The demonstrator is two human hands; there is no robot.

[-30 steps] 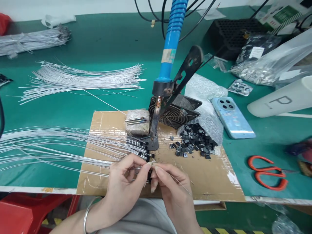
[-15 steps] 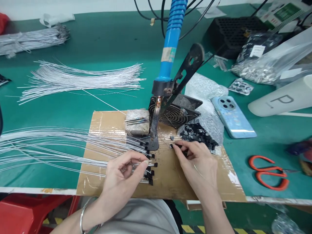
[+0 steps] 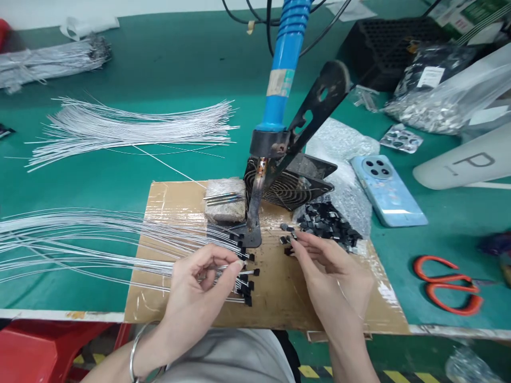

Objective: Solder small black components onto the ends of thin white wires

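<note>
My left hand is closed in a pinch on white wires, whose black-capped ends stick out to the right of the fingertips. My right hand has thumb and forefinger nearly together at a few small black pieces on the cardboard; what lies between the fingertips is too small to tell. Just beyond that hand is a pile of black pieces on clear bubble wrap. More wires fan out leftward past the cardboard's edge.
A blue-handled soldering iron points down in a black stand at the centre, before a black fan. A wrapped block sits left of it. Phone, orange scissors and white cup lie right; a wire bundle lies back left.
My right hand has moved slightly right, and more small black pieces show apart from the pile near its fingertips. My left hand keeps its pinch on the wires. The view has shifted a little.
</note>
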